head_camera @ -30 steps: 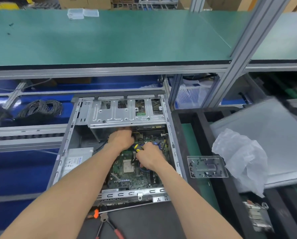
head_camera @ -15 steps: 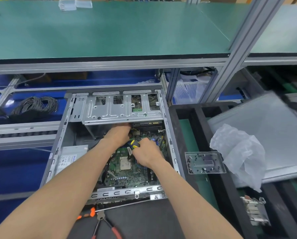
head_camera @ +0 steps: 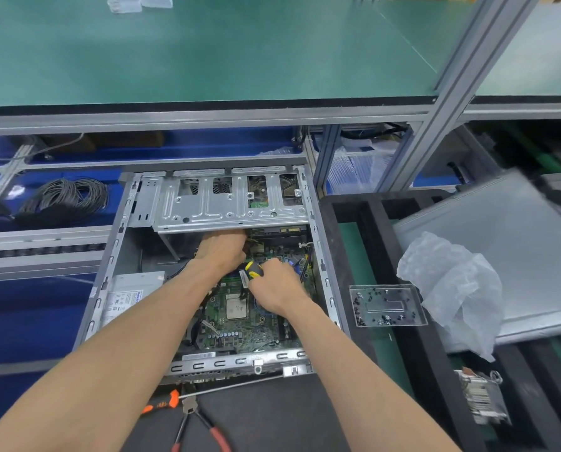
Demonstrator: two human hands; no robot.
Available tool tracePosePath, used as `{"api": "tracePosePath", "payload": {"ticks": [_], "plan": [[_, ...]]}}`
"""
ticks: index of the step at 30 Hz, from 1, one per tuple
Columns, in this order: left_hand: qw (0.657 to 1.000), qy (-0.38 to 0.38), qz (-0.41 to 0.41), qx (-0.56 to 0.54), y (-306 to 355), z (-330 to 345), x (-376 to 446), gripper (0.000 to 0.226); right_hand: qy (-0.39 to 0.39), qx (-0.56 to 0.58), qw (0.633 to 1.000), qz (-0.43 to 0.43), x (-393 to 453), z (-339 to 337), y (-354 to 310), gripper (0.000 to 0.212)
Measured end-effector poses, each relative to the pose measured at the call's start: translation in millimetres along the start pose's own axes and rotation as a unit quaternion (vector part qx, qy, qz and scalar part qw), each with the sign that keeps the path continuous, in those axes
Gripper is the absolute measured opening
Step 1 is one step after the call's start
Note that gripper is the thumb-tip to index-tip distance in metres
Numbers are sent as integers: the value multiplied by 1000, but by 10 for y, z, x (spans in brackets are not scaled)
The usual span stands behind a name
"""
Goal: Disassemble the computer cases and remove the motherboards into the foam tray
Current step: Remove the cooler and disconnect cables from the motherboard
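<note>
An open computer case (head_camera: 207, 272) lies flat on the bench (head_camera: 272, 419), its side off, with the green motherboard (head_camera: 240, 324) still seated on its floor. Both hands work inside it. The right hand (head_camera: 277, 287) curls around the yellow-and-black handle of a screwdriver (head_camera: 254, 269), tip down toward the board near the processor socket. The left hand (head_camera: 222, 247) reaches under the metal drive cage (head_camera: 227, 203) at the far end of the case; its fingers are hidden there, so I cannot tell what they hold. Just right of the case sits the black foam tray (head_camera: 354, 210), and a clear plastic dish (head_camera: 386, 305) with small dark screws rests on it, beside a crumpled plastic bag (head_camera: 452, 288). Red-handled pliers (head_camera: 194, 425) and an orange-handled screwdriver (head_camera: 162, 401) lie on the bench near the case's front edge
</note>
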State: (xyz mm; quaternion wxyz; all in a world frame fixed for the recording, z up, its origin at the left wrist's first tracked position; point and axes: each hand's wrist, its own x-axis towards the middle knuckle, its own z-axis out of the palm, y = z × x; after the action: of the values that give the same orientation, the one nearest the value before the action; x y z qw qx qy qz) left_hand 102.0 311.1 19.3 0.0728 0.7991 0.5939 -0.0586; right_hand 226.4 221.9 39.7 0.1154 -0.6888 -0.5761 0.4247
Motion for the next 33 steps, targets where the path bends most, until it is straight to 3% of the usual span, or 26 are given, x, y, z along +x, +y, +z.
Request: {"api": "tracePosePath", "payload": {"ticks": [3,6,9,12,15,19,23,28,32,33], "plan": [[1000,-21,-6,-14,8,-10,-28,17,1,8,1000,9,-1,-3,14,24],[999,-22,-31,-34,-37,-40,-108,16,12,43,999,23,1,-24,10,10],[998,3,-44,-53,-70,-86,-245,27,59,108,992,32,-12,-55,10,21],[998,17,-25,-49,-96,-126,-401,34,83,201,976,15,-62,-82,-7,21],[990,13,29,-135,-131,-206,-571,38,89,277,957,-12,-142,-118,-47,20],[943,-100,69,-310,-89,-316,-791,34,89,327,939,-58,-246,-201,-112,13],[901,-114,73,-412,-53,-394,-918,4,96,383,915,-81,-335,-244,-144,15],[854,-82,36,-513,-47,-440,-933,26,102,414,900,-89,-436,-268,-108,12],[777,-94,-37,-621,36,-410,-915,41,96,413,898,-116,-538,-259,-163,7],[774,-91,-62,-624,64,-426,-921,42,97,393,905,-129,-564,-245,-172,7]]}}
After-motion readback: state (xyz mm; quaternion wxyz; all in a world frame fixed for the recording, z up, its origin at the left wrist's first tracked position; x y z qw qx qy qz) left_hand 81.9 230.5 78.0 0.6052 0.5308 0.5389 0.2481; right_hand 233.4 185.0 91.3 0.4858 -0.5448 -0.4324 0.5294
